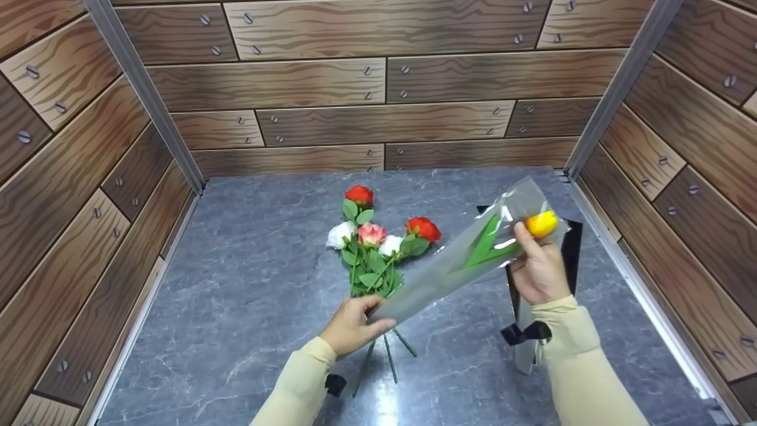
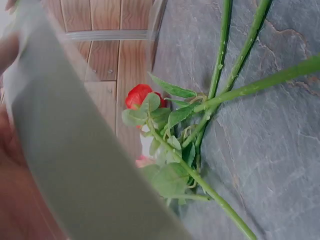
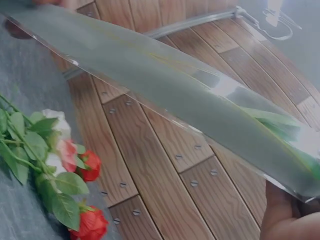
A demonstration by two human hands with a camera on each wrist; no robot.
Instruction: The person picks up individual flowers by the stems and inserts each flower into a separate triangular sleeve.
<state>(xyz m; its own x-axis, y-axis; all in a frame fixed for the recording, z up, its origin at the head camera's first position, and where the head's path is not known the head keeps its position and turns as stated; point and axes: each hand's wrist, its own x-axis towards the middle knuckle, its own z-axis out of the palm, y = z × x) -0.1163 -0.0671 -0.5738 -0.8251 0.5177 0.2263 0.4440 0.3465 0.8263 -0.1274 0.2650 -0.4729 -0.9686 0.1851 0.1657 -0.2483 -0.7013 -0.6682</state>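
A long, partly frosted plastic flower sleeve point(image 1: 420, 287) slants up to the right between my two hands, with a yellow tulip point(image 1: 542, 223) inside its wide end. My left hand point(image 1: 352, 325) pinches the narrow lower end between thumb and fingers. Up at the bloom, my right hand point(image 1: 541, 272) grips the sleeve, thumb across the front beside the tulip. Beneath the left hand lies a bunch of roses: a red rose point(image 1: 359, 195) farthest away, another red rose point(image 1: 423, 229), a pink bloom point(image 1: 371, 234) and white roses point(image 1: 341, 235). Green stems point(image 2: 240, 90) cross in the left wrist view.
Under and beside the right hand lies a flat black-edged pack point(image 1: 572, 251), with a pale lower end point(image 1: 524, 355). The grey marbled tabletop point(image 1: 248, 331) is bordered by wood-patterned walls point(image 1: 378, 83) at the back and both sides, with metal corner rails point(image 1: 148, 89).
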